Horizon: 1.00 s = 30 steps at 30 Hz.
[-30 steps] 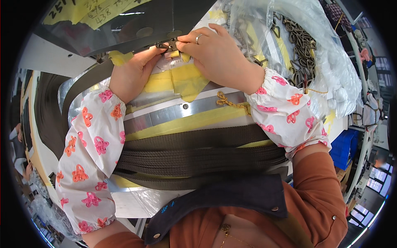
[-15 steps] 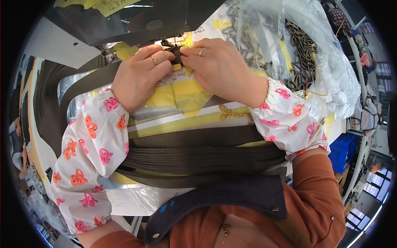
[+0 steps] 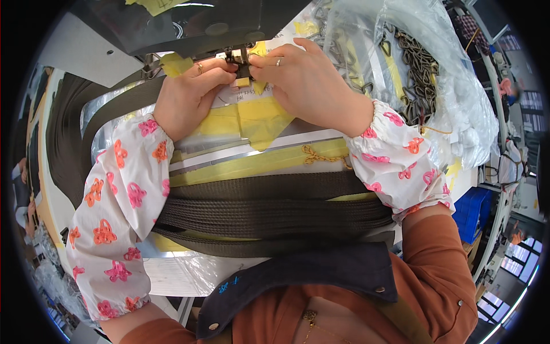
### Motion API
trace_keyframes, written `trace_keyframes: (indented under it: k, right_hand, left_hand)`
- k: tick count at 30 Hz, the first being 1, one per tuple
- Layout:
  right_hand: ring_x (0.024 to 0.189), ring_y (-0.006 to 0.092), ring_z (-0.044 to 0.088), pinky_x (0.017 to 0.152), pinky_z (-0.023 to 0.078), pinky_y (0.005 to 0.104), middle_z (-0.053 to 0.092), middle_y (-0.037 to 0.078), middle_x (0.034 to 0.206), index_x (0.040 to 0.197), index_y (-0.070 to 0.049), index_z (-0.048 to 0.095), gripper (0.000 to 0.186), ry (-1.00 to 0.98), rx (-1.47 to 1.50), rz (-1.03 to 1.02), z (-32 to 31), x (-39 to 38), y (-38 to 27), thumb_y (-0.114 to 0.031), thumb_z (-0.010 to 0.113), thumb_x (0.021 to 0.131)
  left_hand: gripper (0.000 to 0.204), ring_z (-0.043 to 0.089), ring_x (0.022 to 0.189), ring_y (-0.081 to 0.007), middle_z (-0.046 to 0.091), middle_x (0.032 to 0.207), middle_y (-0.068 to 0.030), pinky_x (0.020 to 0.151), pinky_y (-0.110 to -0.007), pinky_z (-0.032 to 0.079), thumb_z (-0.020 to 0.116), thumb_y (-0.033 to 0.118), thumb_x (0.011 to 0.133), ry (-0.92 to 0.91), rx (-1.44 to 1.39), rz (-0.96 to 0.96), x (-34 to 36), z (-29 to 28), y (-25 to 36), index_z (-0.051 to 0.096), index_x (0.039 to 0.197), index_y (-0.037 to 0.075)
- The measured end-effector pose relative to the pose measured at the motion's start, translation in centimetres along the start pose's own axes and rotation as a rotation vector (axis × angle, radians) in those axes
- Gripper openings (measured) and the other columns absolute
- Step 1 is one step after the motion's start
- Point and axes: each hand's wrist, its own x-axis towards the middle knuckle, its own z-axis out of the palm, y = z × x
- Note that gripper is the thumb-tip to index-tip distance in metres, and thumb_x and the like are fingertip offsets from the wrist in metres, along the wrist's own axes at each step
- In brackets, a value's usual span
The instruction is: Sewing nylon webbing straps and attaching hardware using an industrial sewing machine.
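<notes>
Ribbed dark webbing (image 3: 123, 104) curved from the table's (image 3: 466, 178) left edge toward the left hand (image 3: 189, 96), its grip pinching a dark webbing end (image 3: 243, 70) under the glossy black sewing machine (image 3: 229, 18) near the far edge. Creased yellow tape (image 3: 260, 121) lay below handwritten characters; the right hand's (image 3: 312, 85) grip pinched that end too. A crinkled clear bag (image 3: 476, 117) of triangular metal rings (image 3: 421, 66) crowded the far right corner.

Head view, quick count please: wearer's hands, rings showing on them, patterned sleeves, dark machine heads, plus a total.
Hands: 2, left hand and right hand
Rings: 2
Patterned sleeves: 2
Dark machine head: 1
Total: 7
</notes>
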Motion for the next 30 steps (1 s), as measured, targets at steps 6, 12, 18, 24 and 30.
trace_keyframes:
  k: [6, 12, 18, 24, 30]
  right_hand:
    - [0.101, 0.0176, 0.055, 0.093, 0.034, 0.0489, 0.064, 0.001, 0.095, 0.101, -0.014, 0.063, 0.03, -0.03, 0.085, 0.07, 0.6, 0.3, 0.9, -0.008, 0.053, 0.074]
    - [0.1, 0.0191, 0.055, 0.092, 0.034, 0.0487, 0.064, 0.001, 0.1, 0.102, -0.013, 0.063, 0.03, -0.003, 0.062, 0.041, 0.5, 0.7, 1.1, -0.009, 0.056, 0.073]
    - [0.102, 0.019, 0.053, 0.094, 0.034, 0.0492, 0.063, -0.001, 0.106, 0.1, -0.012, 0.063, 0.027, 0.069, 0.093, 0.079, 1.1, 0.7, 0.6, -0.012, 0.057, 0.075]
    - [0.084, 0.0228, 0.056, 0.087, 0.039, 0.038, 0.064, 0.005, 0.1, 0.099, -0.008, 0.064, 0.024, 0.118, 0.263, 0.088, 1.2, 0.7, 1.3, -0.006, 0.056, 0.077]
    - [0.078, 0.0275, 0.056, 0.072, 0.045, 0.037, 0.062, 0.009, 0.088, 0.088, -0.005, 0.061, 0.016, -0.079, 0.283, 0.085, -0.7, 1.5, 1.4, -0.015, 0.063, 0.076]
  left_hand:
    - [0.009, 0.062, 0.083, -0.026, 0.063, 0.093, -0.0093, 0.073, -0.027, 0.048, 0.055, 0.003, 0.085, -0.137, -0.064, -0.159, 0.4, -0.2, -1.0, 0.06, 0.092, 0.002]
    - [0.01, 0.062, 0.076, -0.0235, 0.063, 0.085, -0.0101, 0.068, -0.027, 0.047, 0.053, 0.007, 0.088, -0.117, -0.051, -0.171, 0.5, -0.1, -1.6, 0.059, 0.095, 0.003]
    - [0.014, 0.06, 0.068, -0.0274, 0.062, 0.078, -0.0119, 0.061, -0.032, 0.047, 0.056, 0.017, 0.086, -0.126, 0.083, -0.209, 0.0, -1.4, -1.1, 0.063, 0.097, 0.01]
    - [0.02, 0.059, 0.067, -0.032, 0.06, 0.074, -0.0163, 0.058, -0.037, 0.046, 0.059, 0.017, 0.082, -0.056, 0.363, -0.285, -2.4, -7.1, -3.2, 0.063, 0.098, 0.005]
    - [0.018, 0.055, 0.064, -0.0324, 0.057, 0.071, -0.0196, 0.059, -0.034, 0.043, 0.061, 0.012, 0.078, -0.334, 0.089, -0.602, -3.4, -11.4, -2.6, 0.06, 0.086, -0.004]
